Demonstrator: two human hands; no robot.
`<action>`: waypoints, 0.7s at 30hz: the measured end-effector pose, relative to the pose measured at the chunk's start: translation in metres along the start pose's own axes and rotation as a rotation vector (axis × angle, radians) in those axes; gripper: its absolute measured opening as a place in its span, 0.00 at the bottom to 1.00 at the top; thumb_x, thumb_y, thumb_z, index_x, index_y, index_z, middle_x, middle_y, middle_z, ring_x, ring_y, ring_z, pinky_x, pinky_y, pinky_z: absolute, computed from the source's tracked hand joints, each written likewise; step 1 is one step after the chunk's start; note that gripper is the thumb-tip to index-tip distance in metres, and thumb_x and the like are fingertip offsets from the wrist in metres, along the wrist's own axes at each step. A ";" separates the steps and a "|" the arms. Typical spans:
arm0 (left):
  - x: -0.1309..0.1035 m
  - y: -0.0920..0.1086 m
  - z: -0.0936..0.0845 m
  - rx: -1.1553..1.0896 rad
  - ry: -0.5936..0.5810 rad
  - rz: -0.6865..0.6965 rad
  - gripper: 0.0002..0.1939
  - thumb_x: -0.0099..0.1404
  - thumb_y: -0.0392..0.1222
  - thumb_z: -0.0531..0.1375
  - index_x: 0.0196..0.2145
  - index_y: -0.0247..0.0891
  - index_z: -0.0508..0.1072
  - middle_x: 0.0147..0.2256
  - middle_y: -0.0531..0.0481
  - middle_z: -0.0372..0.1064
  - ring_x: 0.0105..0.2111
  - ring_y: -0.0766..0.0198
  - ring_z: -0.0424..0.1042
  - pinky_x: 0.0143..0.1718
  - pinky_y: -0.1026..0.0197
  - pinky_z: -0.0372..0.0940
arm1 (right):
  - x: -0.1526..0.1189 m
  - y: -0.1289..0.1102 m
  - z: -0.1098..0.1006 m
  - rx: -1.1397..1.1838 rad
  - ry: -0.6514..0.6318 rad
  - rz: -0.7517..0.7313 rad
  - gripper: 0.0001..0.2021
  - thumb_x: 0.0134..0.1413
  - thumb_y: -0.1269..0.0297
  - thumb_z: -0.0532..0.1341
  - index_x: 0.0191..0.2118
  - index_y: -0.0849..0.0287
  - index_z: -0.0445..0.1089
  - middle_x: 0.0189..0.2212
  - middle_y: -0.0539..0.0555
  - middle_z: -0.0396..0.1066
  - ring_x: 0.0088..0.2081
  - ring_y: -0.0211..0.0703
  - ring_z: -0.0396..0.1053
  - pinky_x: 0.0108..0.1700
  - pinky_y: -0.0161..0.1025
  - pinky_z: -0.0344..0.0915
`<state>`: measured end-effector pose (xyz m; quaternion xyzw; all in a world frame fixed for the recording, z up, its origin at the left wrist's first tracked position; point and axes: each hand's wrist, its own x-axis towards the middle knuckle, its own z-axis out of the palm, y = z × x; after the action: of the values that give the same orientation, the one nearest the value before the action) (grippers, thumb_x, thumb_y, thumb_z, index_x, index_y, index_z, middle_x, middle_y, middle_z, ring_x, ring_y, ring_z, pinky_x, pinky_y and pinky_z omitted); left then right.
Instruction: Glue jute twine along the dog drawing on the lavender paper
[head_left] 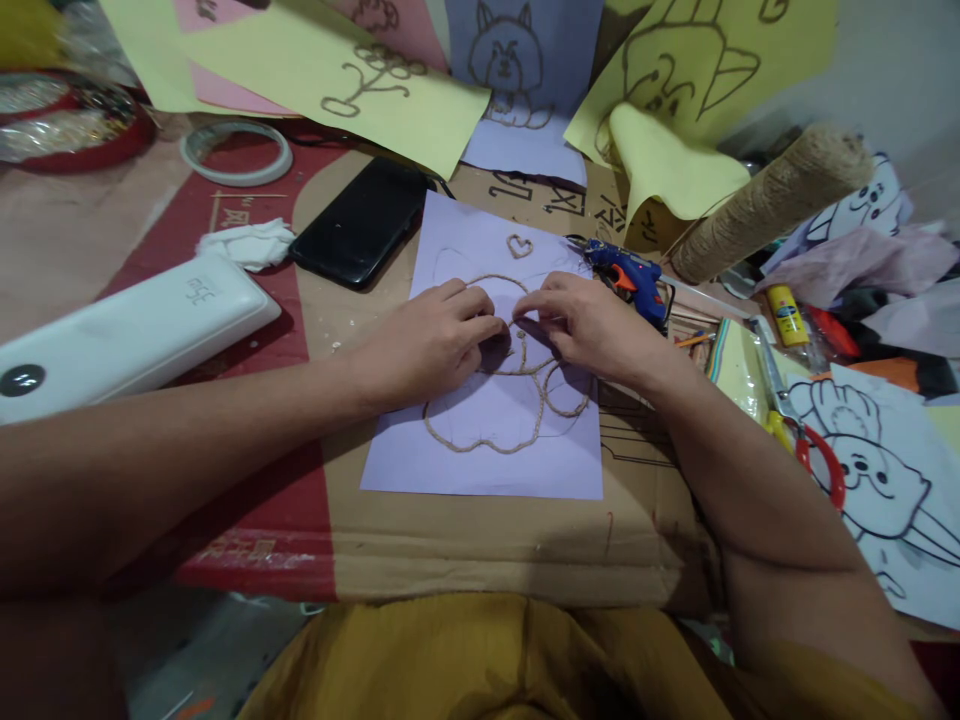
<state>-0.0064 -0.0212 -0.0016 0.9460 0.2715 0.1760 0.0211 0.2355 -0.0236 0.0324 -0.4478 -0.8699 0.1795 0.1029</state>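
A lilac sheet of paper [397, 455] lies in front of me, with an animal outline made of brown twine [484, 445] on it. A small twine heart [519, 246] sits near its top, and faint pencil lines show beside the twine. My left hand [450, 335] rests on the outline's left side, its fingers curled and closed. Opposite it, my right hand [581, 320] is closed in a pinch, fingertips close to the left ones over the figure's face. Whatever either hand grips is too small or hidden to make out.
A blue glue gun [630, 275] lies right of the paper, near a twine roll [772, 205], glue stick [787, 315] and scissors [821, 465]. Leftward are a black phone [364, 222], white power bank [142, 325] and tape roll [236, 155]. Yellow drawings [405, 100] stand behind.
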 end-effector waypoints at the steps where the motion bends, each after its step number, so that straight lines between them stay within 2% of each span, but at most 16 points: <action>1: 0.000 0.000 0.000 -0.003 0.002 0.002 0.16 0.65 0.27 0.55 0.46 0.35 0.79 0.45 0.41 0.74 0.45 0.54 0.72 0.49 0.52 0.71 | 0.000 0.000 -0.001 0.001 0.014 0.007 0.15 0.63 0.72 0.57 0.49 0.55 0.78 0.40 0.56 0.73 0.41 0.45 0.68 0.46 0.40 0.62; 4: 0.000 0.000 0.000 -0.020 0.004 0.002 0.17 0.65 0.28 0.56 0.48 0.34 0.78 0.45 0.40 0.74 0.46 0.53 0.72 0.50 0.51 0.71 | -0.001 0.002 -0.007 0.005 0.049 0.022 0.14 0.63 0.70 0.59 0.52 0.58 0.76 0.40 0.57 0.74 0.41 0.46 0.69 0.47 0.41 0.63; 9: 0.000 0.001 -0.001 0.003 -0.012 0.004 0.16 0.66 0.28 0.55 0.48 0.33 0.77 0.46 0.40 0.73 0.46 0.53 0.72 0.51 0.51 0.70 | -0.001 0.004 -0.011 -0.035 0.020 0.020 0.11 0.61 0.72 0.60 0.45 0.58 0.78 0.39 0.57 0.75 0.41 0.46 0.69 0.46 0.41 0.63; 15: 0.000 -0.001 0.000 -0.001 -0.011 0.016 0.16 0.67 0.29 0.55 0.49 0.34 0.78 0.46 0.40 0.73 0.46 0.53 0.72 0.50 0.51 0.70 | 0.000 0.003 -0.008 -0.014 -0.027 0.025 0.12 0.63 0.72 0.58 0.43 0.59 0.80 0.40 0.58 0.75 0.43 0.46 0.71 0.49 0.42 0.64; 18: 0.000 0.000 -0.001 -0.026 -0.009 -0.007 0.17 0.66 0.28 0.55 0.49 0.34 0.77 0.45 0.40 0.74 0.46 0.53 0.72 0.50 0.50 0.71 | -0.001 0.001 -0.008 -0.007 -0.010 0.021 0.11 0.63 0.72 0.58 0.44 0.58 0.79 0.41 0.58 0.75 0.44 0.47 0.70 0.50 0.42 0.64; 21: 0.001 0.002 -0.003 -0.041 0.004 -0.047 0.18 0.65 0.27 0.54 0.49 0.33 0.75 0.44 0.40 0.74 0.46 0.52 0.73 0.49 0.51 0.71 | -0.001 -0.001 -0.008 -0.019 0.022 -0.004 0.13 0.63 0.71 0.59 0.50 0.58 0.77 0.43 0.59 0.74 0.46 0.49 0.69 0.51 0.44 0.63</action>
<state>-0.0058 -0.0223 0.0013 0.9383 0.2902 0.1830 0.0439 0.2383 -0.0232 0.0404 -0.4490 -0.8712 0.1660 0.1086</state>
